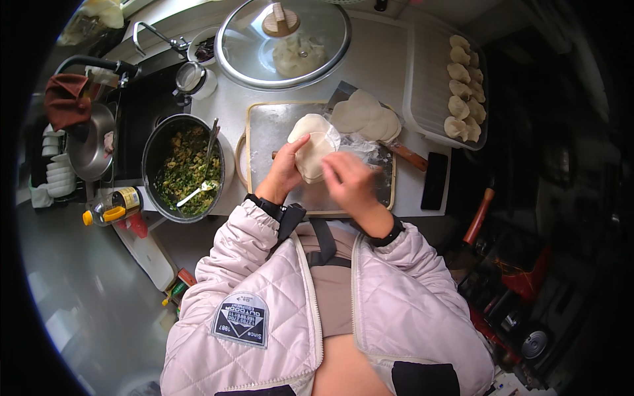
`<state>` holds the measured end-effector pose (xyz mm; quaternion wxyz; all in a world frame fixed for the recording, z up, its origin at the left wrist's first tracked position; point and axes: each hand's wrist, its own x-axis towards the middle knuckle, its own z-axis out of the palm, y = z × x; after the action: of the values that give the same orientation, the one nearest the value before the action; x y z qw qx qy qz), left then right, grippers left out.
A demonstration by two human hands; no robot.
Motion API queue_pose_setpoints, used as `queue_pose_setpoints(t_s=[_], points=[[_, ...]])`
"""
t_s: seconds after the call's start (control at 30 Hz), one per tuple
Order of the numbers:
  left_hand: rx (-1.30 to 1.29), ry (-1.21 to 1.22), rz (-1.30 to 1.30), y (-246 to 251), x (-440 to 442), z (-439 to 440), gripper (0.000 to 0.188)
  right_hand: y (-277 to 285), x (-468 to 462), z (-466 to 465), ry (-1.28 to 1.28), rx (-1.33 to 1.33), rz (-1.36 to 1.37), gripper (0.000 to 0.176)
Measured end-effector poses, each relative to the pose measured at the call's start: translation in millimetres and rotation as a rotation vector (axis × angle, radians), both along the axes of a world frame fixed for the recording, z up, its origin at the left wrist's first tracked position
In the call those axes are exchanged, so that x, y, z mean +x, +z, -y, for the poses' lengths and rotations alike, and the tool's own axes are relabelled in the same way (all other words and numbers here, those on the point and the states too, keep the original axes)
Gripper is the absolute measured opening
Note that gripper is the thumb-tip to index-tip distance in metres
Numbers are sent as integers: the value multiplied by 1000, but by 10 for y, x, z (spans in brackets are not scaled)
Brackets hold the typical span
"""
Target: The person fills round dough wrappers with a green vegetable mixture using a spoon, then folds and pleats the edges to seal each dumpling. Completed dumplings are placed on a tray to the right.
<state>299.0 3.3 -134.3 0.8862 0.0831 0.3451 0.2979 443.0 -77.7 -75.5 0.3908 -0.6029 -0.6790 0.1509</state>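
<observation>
My left hand (286, 170) holds several round dough wrappers (313, 129) over a floured board (270, 121), thumb on top. Blurred by motion, my right hand (351, 184) has its fingers at the lower right edge of these wrappers; whether it grips one is unclear. Beyond them, more flat wrappers (365, 116) overlap on the blade of a cleaver (343, 91), whose wooden handle (407, 154) points to the lower right. White flour (359, 144) lies beside them. The dark end of a rod (274, 155) pokes out behind my left hand.
A pot of chopped green filling (185, 166) with a white spoon (195, 194) stands left. A glass lid (242, 54) covers dough (299, 55) at the back. Right are a plastic container (421, 99) with several dumplings (460, 91) and a phone (435, 180). An oil bottle (116, 205) lies at the left edge.
</observation>
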Motion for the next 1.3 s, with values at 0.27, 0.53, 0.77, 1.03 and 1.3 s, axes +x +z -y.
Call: queue_pose_setpoints(t_s=[0.27,0.53,0.77,1.03,1.3], points=[[191,26,101,302,-260,-148,40,-7,-18,-345,-73,0,22,33],[223,124,78,249,-315,-86,37,-107,-296,-487,-61,136,53,30],[236,122,86,204,-363,-97,35,-177,-368,-507,-124,-108,-246,23],[225,172,131,96,-348,-105,34,-249,-415,-493,-103,126,75,16],[267,256,4,3,-289,-50,33,-313,-575,-485,-274,-215,-546,20]])
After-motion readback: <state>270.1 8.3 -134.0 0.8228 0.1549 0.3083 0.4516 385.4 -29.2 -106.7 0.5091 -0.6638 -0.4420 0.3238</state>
